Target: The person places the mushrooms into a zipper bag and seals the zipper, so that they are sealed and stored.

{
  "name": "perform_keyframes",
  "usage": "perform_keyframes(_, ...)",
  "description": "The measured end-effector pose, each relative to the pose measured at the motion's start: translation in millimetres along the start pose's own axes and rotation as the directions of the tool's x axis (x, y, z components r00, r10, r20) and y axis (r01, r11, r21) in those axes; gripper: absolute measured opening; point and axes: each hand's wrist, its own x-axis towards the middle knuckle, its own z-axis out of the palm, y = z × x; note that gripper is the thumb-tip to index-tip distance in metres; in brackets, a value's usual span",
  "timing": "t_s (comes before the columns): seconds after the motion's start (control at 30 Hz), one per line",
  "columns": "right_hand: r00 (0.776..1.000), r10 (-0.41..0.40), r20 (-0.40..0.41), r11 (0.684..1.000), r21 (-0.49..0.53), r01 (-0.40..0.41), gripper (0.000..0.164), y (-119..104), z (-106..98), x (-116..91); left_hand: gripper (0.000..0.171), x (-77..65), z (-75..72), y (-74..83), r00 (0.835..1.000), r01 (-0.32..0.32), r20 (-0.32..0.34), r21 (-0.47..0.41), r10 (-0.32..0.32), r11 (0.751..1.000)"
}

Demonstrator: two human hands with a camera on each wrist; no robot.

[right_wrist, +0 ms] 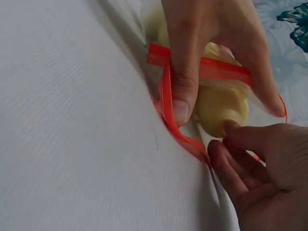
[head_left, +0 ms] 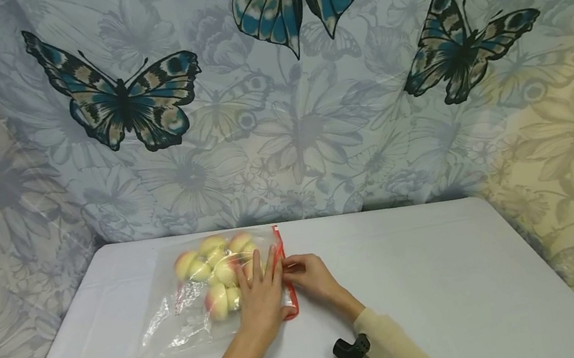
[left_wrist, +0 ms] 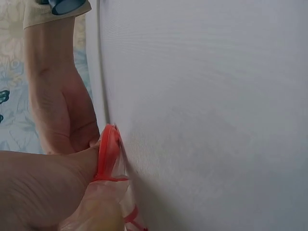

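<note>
A clear zip bag (head_left: 166, 326) with a red closure strip (head_left: 277, 237) lies on the white table, holding several yellow fruits (head_left: 215, 257) with a red blush. My left hand (head_left: 262, 303) rests on the bag near its mouth, fingers straight and spread. In the right wrist view its thumb (right_wrist: 185, 91) sits between the two red strips, which stand parted there. From the right, my right hand (head_left: 309, 276) pinches the bag's edge with thumb and fingertips, beside a yellow fruit (right_wrist: 221, 110). The left wrist view shows the red strip (left_wrist: 108, 149) close up by the left thumb.
The white tabletop (head_left: 441, 280) stretches to the right of the bag. A butterfly-and-flower patterned backdrop (head_left: 308, 137) rises behind the table and along both sides. Each wrist carries a black camera (head_left: 351, 349) beside a cream sleeve (head_left: 400, 344).
</note>
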Motion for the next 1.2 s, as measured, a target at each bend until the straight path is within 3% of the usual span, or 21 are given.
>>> perform_keyframes(0.13,1.0,0.016,-0.007,1.0,-0.006,-0.016,0.026,11.7,-8.8,-2.8,0.107,-2.1,-0.6,1.8,1.0,-0.014,-0.016,0.007,0.014,1.0)
perform_keyframes(0.47,0.994,0.067,-0.087,0.993,-0.095,-0.075,0.027,10.4,-55.0,-9.6,0.103,-6.0,-4.5,10.9,0.997,-0.045,-0.056,0.022,0.046,0.999)
perform_keyframes(0.63,0.989,0.067,-0.129,0.982,-0.166,-0.088,0.028,9.6,-84.1,-14.0,0.091,-5.8,-10.1,15.9,0.998,-0.026,-0.055,-0.035,0.024,0.999)
perform_keyframes(0.77,0.988,0.026,-0.15,0.959,-0.276,-0.068,0.027,10.6,-113.0,-19.4,0.081,-4.7,-21.9,12.6,1.0,-0.001,-0.013,-0.118,0.0,0.993)
perform_keyframes(0.93,0.986,-0.006,-0.166,0.908,-0.414,-0.065,0.034,8.6,-152.9,-28.4,0.081,-3.1,-44.5,-13.8,0.999,0.029,-0.005,-0.256,-0.032,0.966)
perform_keyframes(1.07,0.986,0.011,-0.167,0.856,-0.508,-0.095,0.046,8.8,-183.6,-35.5,0.082,-1.7,-57.5,-50.4,0.999,0.037,-0.003,-0.296,-0.04,0.955)
perform_keyframes(1.2,0.988,0.036,-0.149,0.816,-0.567,-0.115,0.057,11.5,-209.7,-42.1,0.081,-1.5,-66.7,-89.7,0.995,0.089,0.062,-0.309,-0.074,0.947)
